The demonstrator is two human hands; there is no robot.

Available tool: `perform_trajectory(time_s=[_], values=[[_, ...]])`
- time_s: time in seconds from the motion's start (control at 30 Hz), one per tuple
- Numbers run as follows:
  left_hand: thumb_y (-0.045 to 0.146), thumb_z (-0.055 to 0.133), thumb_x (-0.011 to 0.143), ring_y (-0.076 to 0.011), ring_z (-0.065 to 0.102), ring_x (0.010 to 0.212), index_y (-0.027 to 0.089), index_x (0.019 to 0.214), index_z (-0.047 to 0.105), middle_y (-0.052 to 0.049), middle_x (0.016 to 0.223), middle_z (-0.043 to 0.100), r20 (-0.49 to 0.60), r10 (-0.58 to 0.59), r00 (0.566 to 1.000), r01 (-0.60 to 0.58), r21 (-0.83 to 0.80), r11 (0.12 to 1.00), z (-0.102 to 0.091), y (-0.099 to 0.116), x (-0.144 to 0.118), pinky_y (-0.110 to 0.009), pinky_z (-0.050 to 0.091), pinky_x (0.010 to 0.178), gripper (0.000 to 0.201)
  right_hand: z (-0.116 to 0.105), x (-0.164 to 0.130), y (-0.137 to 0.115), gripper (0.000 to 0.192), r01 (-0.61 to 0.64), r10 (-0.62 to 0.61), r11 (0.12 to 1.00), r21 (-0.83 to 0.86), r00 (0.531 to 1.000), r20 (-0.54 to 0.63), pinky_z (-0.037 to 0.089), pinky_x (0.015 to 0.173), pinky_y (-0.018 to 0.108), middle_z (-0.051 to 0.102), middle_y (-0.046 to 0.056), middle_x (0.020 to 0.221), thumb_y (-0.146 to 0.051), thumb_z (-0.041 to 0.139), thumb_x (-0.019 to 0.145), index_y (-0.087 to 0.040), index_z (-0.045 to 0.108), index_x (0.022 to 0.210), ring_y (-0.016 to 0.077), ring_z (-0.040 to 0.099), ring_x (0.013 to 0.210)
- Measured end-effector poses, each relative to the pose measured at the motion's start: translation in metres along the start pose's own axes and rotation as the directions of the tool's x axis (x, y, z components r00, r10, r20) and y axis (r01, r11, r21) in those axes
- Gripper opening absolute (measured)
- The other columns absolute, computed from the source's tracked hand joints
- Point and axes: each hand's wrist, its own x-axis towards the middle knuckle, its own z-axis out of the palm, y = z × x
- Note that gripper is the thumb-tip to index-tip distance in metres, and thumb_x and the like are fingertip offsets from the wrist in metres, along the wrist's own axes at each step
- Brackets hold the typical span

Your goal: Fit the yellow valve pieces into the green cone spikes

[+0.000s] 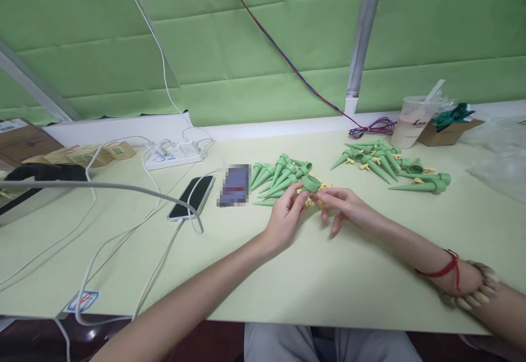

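Observation:
A green plastic plant watering spike (311,183) is gripped by my left hand (285,214), its round open cap turned up toward me. My right hand (343,206) has its thumb and index finger pinched at the side of that cap; whatever small piece they hold is hidden. Its other fingers hang loosely curled. Right behind my hands lies a pile of green watering spikes (281,173), with small yellow valves (324,184) beside and beneath my fingers. Farther right is a second group of spikes (384,162) with yellow valves among them.
Left of the pile lie a blurred dark rectangular item (235,185) and a charging phone (192,197). White cables run from a power strip (176,155) across the table's left side. A drink cup (413,124), a small cardboard box (447,132) and clear plastic bags (499,167) stand back right.

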Motion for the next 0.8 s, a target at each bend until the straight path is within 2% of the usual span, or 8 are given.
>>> perform_trajectory(time_s=[0.13,0.23,0.33,0.43,0.5,0.53,0.67,0.8], values=[[0.042,0.045,0.085,-0.0079,0.031,0.045,0.019,0.104,0.053,0.006,0.051,0.037,0.041,0.056,0.998,-0.060,0.098,0.993,-0.0024,0.0038,-0.0003,-0.020,0.025,0.045,0.031,-0.0007,-0.0016,-0.0019,0.018,-0.111,0.096,0.955,0.276,0.993,0.068,0.045,0.038,0.010,0.055,0.000,0.075,-0.029,0.065,0.072,-0.018,0.063,0.086,0.0062,0.053,0.059],[0.043,0.045,0.085,-0.0071,0.031,0.042,0.020,0.103,0.051,0.007,0.050,0.037,0.068,0.030,0.997,-0.036,0.100,0.994,-0.0015,0.0034,-0.0014,-0.020,0.024,0.043,0.030,0.0014,-0.0022,-0.0030,0.017,-0.146,0.147,0.918,0.369,0.989,0.026,0.044,0.039,0.008,0.051,-0.004,0.068,-0.019,0.067,0.068,-0.019,0.060,0.084,0.0043,0.050,0.055],[0.046,0.045,0.084,-0.0060,0.028,0.038,0.021,0.097,0.048,0.008,0.048,0.034,0.068,-0.030,0.997,0.028,0.031,0.999,0.0013,-0.0008,-0.0019,-0.019,0.021,0.039,0.028,0.0046,-0.0020,-0.0018,0.024,-0.081,0.107,0.948,0.307,0.992,-0.072,0.043,0.038,0.009,0.051,-0.004,0.071,-0.022,0.073,0.062,-0.018,0.057,0.080,0.0038,0.048,0.054],[0.050,0.045,0.083,-0.0057,0.026,0.035,0.023,0.093,0.044,0.009,0.047,0.033,0.070,-0.094,0.993,0.099,-0.068,0.993,0.0035,-0.0045,-0.0018,-0.019,0.019,0.035,0.029,0.0068,-0.0015,0.0014,0.033,0.099,-0.079,0.991,0.096,0.979,-0.186,0.046,0.036,0.014,0.054,0.001,0.083,-0.032,0.078,0.056,-0.016,0.053,0.070,0.0060,0.051,0.057],[0.051,0.045,0.083,-0.0058,0.026,0.034,0.023,0.093,0.043,0.009,0.047,0.032,0.076,-0.103,0.992,0.109,-0.084,0.990,0.0037,-0.0047,-0.0016,-0.018,0.019,0.035,0.030,0.0070,-0.0015,0.0026,0.037,0.182,-0.181,0.983,-0.011,0.966,-0.184,0.049,0.037,0.017,0.055,0.003,0.088,-0.037,0.078,0.055,-0.015,0.051,0.068,0.0076,0.052,0.058],[0.051,0.044,0.083,-0.0059,0.026,0.035,0.023,0.092,0.042,0.009,0.047,0.032,0.073,-0.095,0.993,0.101,-0.077,0.992,0.0035,-0.0042,-0.0015,-0.019,0.019,0.035,0.030,0.0068,-0.0016,0.0027,0.038,0.183,-0.185,0.983,-0.029,0.969,-0.164,0.049,0.038,0.017,0.056,0.003,0.088,-0.039,0.077,0.056,-0.015,0.052,0.071,0.0082,0.053,0.059],[0.050,0.042,0.084,-0.0067,0.030,0.039,0.021,0.089,0.044,0.008,0.048,0.034,0.024,-0.044,0.999,0.044,-0.016,0.999,0.0014,-0.0015,-0.0007,-0.020,0.022,0.040,0.029,0.0057,-0.0028,0.0004,0.044,0.011,-0.008,0.999,0.052,0.998,-0.060,0.051,0.039,0.018,0.058,0.003,0.090,-0.046,0.070,0.065,-0.021,0.055,0.099,0.0111,0.057,0.066],[0.047,0.044,0.084,-0.0069,0.028,0.041,0.021,0.094,0.048,0.008,0.050,0.034,-0.023,-0.042,0.999,0.043,0.043,0.998,-0.0002,-0.0021,0.0009,-0.020,0.022,0.042,0.028,0.0050,-0.0039,-0.0017,0.035,-0.155,0.141,0.968,0.198,0.987,0.080,0.052,0.038,0.018,0.059,0.003,0.084,-0.048,0.060,0.075,-0.018,0.062,0.092,0.0096,0.056,0.059]])
